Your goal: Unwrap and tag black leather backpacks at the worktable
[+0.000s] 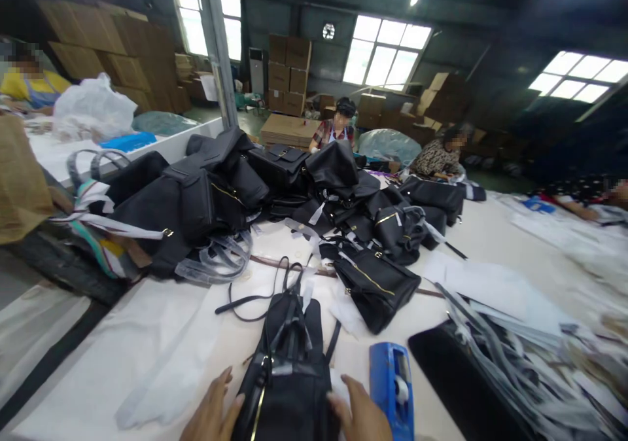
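Note:
A black backpack [289, 388] with a gold zipper lies in front of me on the white table, its thin straps stretching away from me. My left hand [210, 409] is at its left side, thumb and fingers spread, the thumb by the bag's edge. On the opposite side, my right hand [360, 413] is also spread, its thumb against the bag's right edge. Neither hand is closed round the bag; the lower parts of both are cut off by the frame. Just right of my right hand stands a blue tape dispenser [391, 388].
A heap of black bags [216, 186] spans the table's far side; another black bag [377, 284] lies nearer. Grey strips [510, 362] and a black sheet [461, 375] lie right. White sheets [137, 349] lie left. Several people sit beyond, near stacked cartons [289, 74] and a post [218, 48].

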`<state>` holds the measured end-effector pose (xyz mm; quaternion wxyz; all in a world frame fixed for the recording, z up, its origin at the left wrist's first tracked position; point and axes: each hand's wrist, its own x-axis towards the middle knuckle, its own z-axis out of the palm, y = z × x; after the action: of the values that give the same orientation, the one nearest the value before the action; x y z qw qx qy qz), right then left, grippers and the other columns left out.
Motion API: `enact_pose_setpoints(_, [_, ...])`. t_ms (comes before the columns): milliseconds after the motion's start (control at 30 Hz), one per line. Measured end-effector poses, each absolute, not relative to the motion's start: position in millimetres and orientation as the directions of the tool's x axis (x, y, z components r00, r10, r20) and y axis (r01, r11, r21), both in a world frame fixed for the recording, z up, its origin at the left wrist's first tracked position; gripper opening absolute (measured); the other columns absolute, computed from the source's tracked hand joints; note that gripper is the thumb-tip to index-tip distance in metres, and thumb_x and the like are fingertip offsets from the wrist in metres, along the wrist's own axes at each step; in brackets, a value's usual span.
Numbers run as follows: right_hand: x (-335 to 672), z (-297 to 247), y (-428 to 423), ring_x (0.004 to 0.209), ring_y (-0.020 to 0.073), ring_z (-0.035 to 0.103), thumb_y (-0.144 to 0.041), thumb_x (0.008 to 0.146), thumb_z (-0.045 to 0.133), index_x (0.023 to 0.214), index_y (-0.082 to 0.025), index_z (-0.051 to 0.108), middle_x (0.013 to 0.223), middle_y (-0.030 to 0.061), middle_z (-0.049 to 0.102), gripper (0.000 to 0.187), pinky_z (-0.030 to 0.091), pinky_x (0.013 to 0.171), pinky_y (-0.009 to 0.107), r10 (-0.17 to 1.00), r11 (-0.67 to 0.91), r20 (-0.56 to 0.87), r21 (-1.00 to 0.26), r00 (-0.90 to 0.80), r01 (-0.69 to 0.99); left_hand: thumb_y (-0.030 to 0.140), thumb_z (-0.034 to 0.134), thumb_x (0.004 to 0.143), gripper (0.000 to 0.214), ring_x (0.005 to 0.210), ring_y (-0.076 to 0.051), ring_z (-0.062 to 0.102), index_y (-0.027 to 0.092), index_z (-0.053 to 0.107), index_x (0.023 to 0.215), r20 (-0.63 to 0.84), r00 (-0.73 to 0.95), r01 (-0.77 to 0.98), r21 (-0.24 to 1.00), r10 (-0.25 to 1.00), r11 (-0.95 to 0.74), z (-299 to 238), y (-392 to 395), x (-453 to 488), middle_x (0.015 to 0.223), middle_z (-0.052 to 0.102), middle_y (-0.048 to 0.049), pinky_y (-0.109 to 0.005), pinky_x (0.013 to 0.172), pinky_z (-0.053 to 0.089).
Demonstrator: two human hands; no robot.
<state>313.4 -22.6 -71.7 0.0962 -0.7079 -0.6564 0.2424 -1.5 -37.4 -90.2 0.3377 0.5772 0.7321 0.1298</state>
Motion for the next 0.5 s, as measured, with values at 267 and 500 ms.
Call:
enact_pose_setpoints(267, [264, -73, -19, 0.108, 0.0268, 0.059, -0.014, 0.074, 0.054, 0.12, -0.021, 0.056, 0.128, 0.0131, 0.053, 0.047, 0.045, 0.092, 0.036, 0.902, -0.078, -0.425, -0.335, -0.077, 0.939, 0.043, 0.046, 0.081, 0.056, 0.123, -0.027, 0.049, 0.01, 0.048, 0.126, -0.449, 0.114, 0.754, 0.62, 0.886, 0.217, -98, -11, -1, 0.13, 0.055, -0.0154, -0.039, 0.106, 0.037])
enact_pose_setpoints(500, [258, -105, 2, 0.088, 0.0161, 0.065, -0.007, 0.074, 0.051, 0.103, -0.025, 0.058, 0.115, 0.0052, 0.055, 0.035, 0.049, 0.078, 0.024, 0.872, -0.089, -0.486, -0.258, -0.049, 0.962, 0.044, 0.032, 0.092, 0.051, 0.116, -0.028, 0.051, 0.007, 0.048, 0.123, -0.089, 0.026, 0.849, 0.528, 0.996, 0.025, -67, 108, -8, 0.122, 0.057, -0.0186, -0.038, 0.098, 0.037])
